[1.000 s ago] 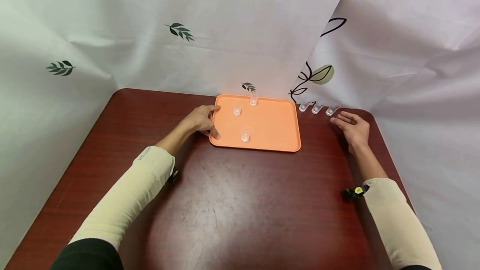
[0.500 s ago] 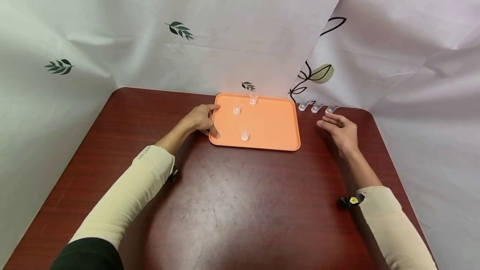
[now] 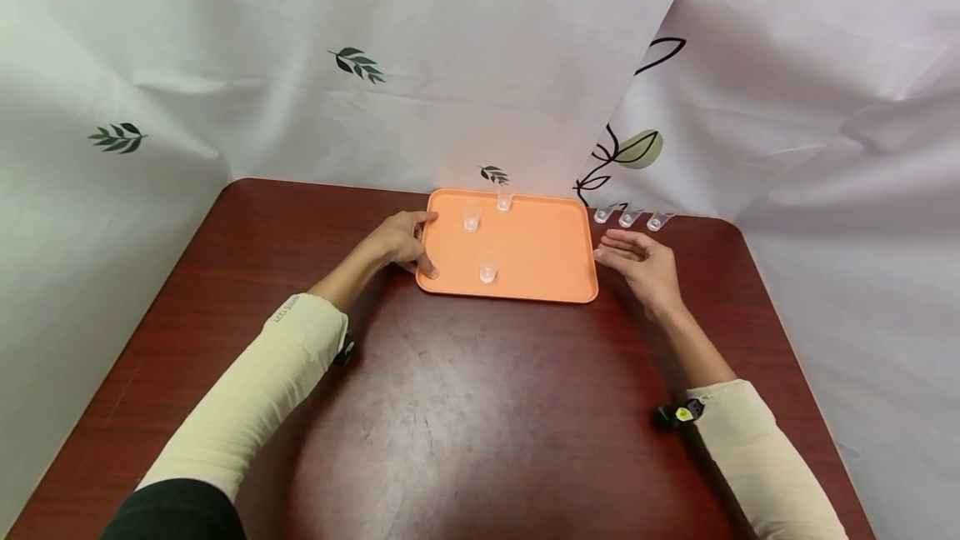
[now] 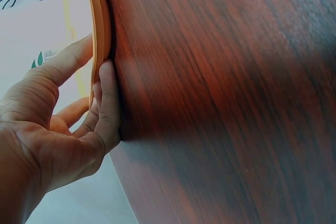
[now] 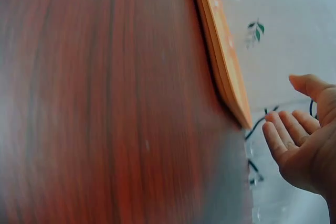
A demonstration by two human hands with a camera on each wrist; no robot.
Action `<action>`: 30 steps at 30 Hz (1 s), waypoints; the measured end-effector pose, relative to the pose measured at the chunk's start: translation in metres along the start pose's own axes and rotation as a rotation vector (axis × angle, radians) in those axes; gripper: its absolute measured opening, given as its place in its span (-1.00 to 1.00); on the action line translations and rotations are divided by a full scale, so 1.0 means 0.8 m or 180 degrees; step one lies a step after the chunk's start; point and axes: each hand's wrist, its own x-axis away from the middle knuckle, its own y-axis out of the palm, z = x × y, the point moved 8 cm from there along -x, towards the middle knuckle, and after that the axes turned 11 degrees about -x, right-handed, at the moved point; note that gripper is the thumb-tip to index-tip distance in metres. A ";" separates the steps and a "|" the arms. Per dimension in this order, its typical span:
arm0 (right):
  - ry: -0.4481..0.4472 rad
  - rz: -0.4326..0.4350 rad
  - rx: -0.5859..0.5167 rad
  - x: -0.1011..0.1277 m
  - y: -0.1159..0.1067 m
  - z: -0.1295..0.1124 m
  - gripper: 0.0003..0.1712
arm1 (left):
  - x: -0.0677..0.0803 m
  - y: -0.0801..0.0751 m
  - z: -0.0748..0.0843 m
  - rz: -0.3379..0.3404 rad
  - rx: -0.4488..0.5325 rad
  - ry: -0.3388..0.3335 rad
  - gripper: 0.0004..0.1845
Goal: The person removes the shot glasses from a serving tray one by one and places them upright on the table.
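Note:
An orange rectangular tray (image 3: 540, 261) lies at the table's far side. My left hand (image 3: 401, 242) grips its left edge; in the left wrist view, the thumb lies over the rim and some fingers are tucked against its side and underneath. Three small clear cups stand on the tray: one near the back rim (image 3: 505, 202), one at the left (image 3: 471, 222), one toward the front (image 3: 488, 273). Beside the tray's right edge is my right hand (image 3: 647, 269), fingers extended and holding nothing. In the right wrist view, that hand (image 5: 307, 140) appears apart from the tray's rim.
Three more clear cups, the left (image 3: 602, 215), middle (image 3: 628, 219) and right (image 3: 657, 222), stand in a row along the table's back edge, right of the tray. A patterned white sheet (image 3: 420, 90) hangs behind the dark red wooden table (image 3: 465, 407).
My right hand has moved left from the right end of the row of cups to the tray's right edge. The left hand, the tray and the cups stay in place.

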 end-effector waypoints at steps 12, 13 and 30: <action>0.0091 -0.0402 0.0237 0.013 0.061 0.013 -0.33 | 0.002 0.000 0.001 -0.0003 0.0023 0.0007 0.35; 0.0104 -0.0428 0.0215 0.014 0.065 0.014 -0.33 | 0.002 0.000 0.001 -0.0004 0.0018 0.0008 0.35; 0.0244 -0.0847 0.0110 0.025 0.148 0.030 -0.32 | 0.001 -0.001 0.001 0.0021 0.0021 0.0067 0.36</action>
